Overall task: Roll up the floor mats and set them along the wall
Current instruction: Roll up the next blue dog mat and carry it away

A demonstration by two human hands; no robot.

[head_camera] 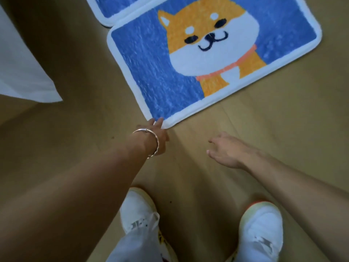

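Note:
A blue floor mat [151, 69] with a white border and an orange-and-white dog face lies flat on the wooden floor. My left hand [159, 137], a metal bangle on its wrist, reaches to the mat's near corner, and its fingertips touch the white edge there. Whether the fingers pinch the edge is hidden by the hand itself. Lower right of that corner, my right hand [226, 150] hovers above the bare floor with relaxed, straight fingers and holds nothing. A second mat [117, 8] of the same blue and white lies behind the first, cut off by the top edge.
My two white shoes [139, 210] [262, 224] stand on the floor [264, 120] just below the hands. A white sheet or panel [22, 72] hangs in at the far left. Bare wooden floor lies to the right of the mat.

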